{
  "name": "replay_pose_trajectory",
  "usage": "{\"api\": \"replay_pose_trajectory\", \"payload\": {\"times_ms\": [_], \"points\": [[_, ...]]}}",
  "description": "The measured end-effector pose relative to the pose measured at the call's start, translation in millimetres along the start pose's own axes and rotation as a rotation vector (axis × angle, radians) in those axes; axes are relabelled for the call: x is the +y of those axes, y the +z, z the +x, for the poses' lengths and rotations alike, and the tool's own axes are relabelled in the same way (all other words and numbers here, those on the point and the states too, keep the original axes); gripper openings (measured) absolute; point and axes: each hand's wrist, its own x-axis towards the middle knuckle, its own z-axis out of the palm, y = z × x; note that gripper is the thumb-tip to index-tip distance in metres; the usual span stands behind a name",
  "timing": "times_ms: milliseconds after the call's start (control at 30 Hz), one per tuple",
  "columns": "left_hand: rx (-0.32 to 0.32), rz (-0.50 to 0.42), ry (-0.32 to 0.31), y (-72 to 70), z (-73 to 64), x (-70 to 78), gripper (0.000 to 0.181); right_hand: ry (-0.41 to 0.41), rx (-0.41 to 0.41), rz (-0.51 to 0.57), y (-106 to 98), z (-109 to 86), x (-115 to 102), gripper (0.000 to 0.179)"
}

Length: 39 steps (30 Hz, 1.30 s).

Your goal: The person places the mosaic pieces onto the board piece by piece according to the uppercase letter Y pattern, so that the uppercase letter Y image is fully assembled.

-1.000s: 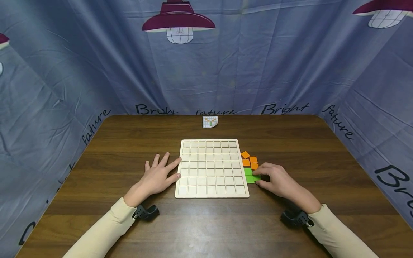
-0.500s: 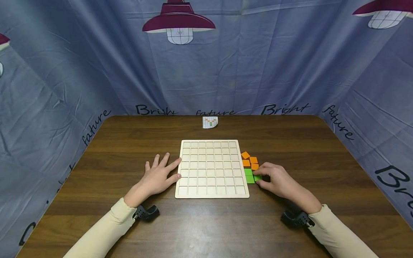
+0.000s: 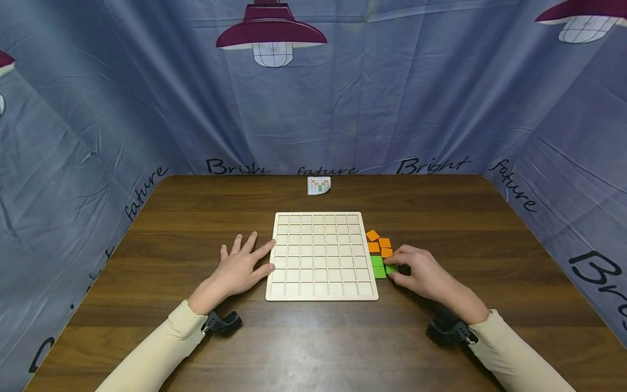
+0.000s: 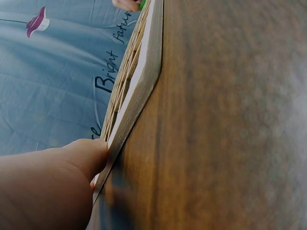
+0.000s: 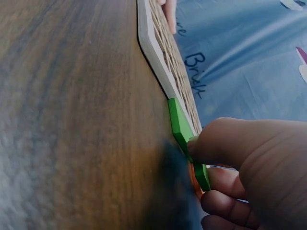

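Observation:
In the head view, a pale wooden grid board (image 3: 319, 257) lies flat on the table. My left hand (image 3: 236, 270) is spread at its left edge, thumb and index fingertip touching the rim; the left wrist view shows the thumb against the board's side (image 4: 136, 93). To the right of the board, my right hand (image 3: 420, 273) pinches a green square tile (image 3: 391, 269) between thumb and fingers, low at the table. Two more green tiles (image 3: 378, 267) lie between it and the board. In the right wrist view the fingers partly hide the pinched green tile (image 5: 202, 177).
Several orange tiles (image 3: 374, 247) lie just behind the green ones, along the board's right edge. A small paper card (image 3: 319, 185) printed with a coloured grid pattern sits at the table's far edge. A blue curtain (image 3: 313, 109) surrounds the wooden table (image 3: 313, 343).
The pinched green tile has shifted slightly right, and a thin gap now separates it from the other green tiles. My left hand and the board have stayed put.

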Motion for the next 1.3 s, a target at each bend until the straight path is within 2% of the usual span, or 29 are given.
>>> {"api": "replay_pose_trajectory", "payload": {"times_ms": [167,433,800,1300], "points": [[0.006,0.004,-0.006,-1.1,-1.1,-1.7,0.059,0.021,-0.006,0.007,-3.6,4.4,-2.4,0.025],[0.001,0.005,-0.003,-0.3,-0.6,-2.4,0.060,-0.001,-0.010,0.013,-5.1,20.0,-10.4,0.024],[0.005,-0.002,-0.006,0.9,0.5,-1.0,0.060,-0.091,0.002,0.063,0.0,46.2,-22.4,0.022],[-0.001,-0.016,-0.014,0.0,0.6,-0.6,0.061,-0.150,-0.003,0.115,7.2,73.3,-42.9,0.020]]}}
